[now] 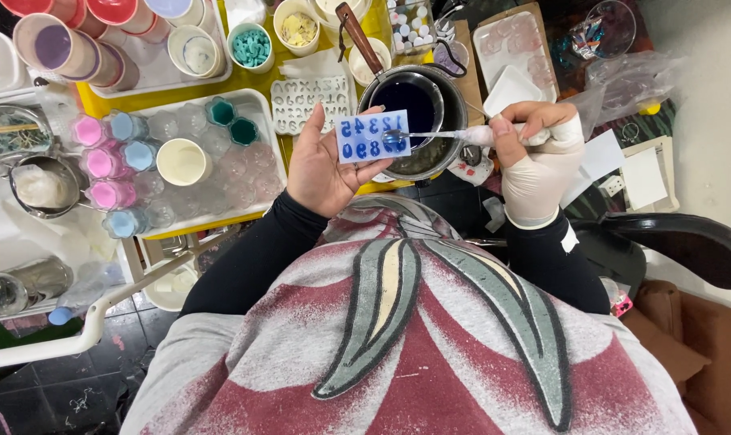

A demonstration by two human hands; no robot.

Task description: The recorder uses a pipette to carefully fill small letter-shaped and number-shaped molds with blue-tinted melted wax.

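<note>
My left hand (321, 165), bare, holds a small clear silicone mould (372, 135) with number-shaped cavities, most filled with dark blue wax. My right hand (534, 157), in a white glove, grips a small spoon (430, 135) whose bowl rests over the mould's right side with blue liquid in it. Just behind the mould stands a metal pot (418, 105) of dark blue liquid with a wooden handle (359, 36).
A white tray (265, 109) on the left carries several pink, blue, teal and clear moulds and a white cup (182, 161). A letter mould (309, 101), small bowls of wax pieces (251, 47) and stacked cups (59, 48) lie beyond. A black chair arm (679, 242) sits at right.
</note>
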